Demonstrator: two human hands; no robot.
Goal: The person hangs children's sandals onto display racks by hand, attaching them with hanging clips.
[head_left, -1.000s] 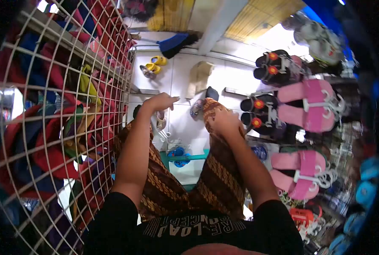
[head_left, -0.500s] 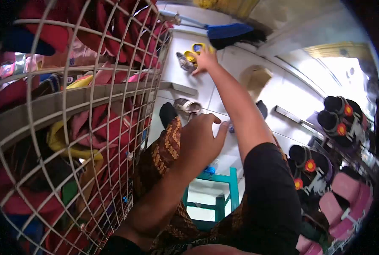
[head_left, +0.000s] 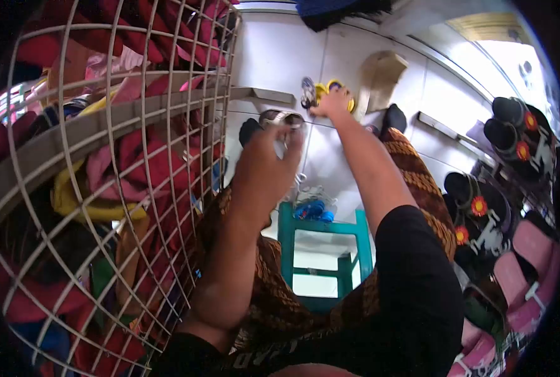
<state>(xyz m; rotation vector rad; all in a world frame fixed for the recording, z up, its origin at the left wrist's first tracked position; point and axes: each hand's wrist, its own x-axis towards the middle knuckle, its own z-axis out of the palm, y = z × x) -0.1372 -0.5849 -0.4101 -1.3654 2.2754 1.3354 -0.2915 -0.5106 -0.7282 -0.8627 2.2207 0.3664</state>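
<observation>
My right hand reaches far out over the white floor, its fingers closed on a pair of small yellow shoes; a dark patterned little shoe lies just to their left. My left hand is raised in front of me. Its fingertips pinch the edge of a small grey strapped sandal beside a black shoe. Brown patterned cloth covers my legs.
A white wire grid rack packed with red and coloured cloth fills the left. A teal stool stands below my arms. Black sandals with orange flowers and pink sandals hang at right. A beige block lies beyond the yellow shoes.
My left hand has risen from my knee to the grey sandal and closed on it. My right hand stays on the yellow shoes as the view tilts lower.
</observation>
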